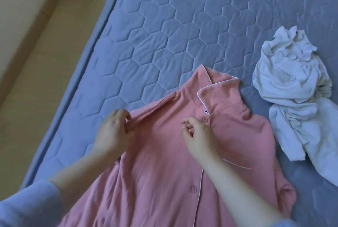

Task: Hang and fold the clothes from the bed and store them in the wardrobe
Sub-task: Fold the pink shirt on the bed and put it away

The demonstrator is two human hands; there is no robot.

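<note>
Blue quilted bed [164,25], pink buttoned shirt [164,181] beside crumpled, perhaps several, white clothes [296,87].

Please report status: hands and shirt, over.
Left hand pinches pink buttoned shirt at shoulder. Right hand above its front, grip unclear. Crumpled white garment lies beside, apart.

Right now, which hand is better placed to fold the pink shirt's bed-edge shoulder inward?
Left: the left hand pinches the pink shirt there; the right hand is by the top button, holding nothing.
</note>
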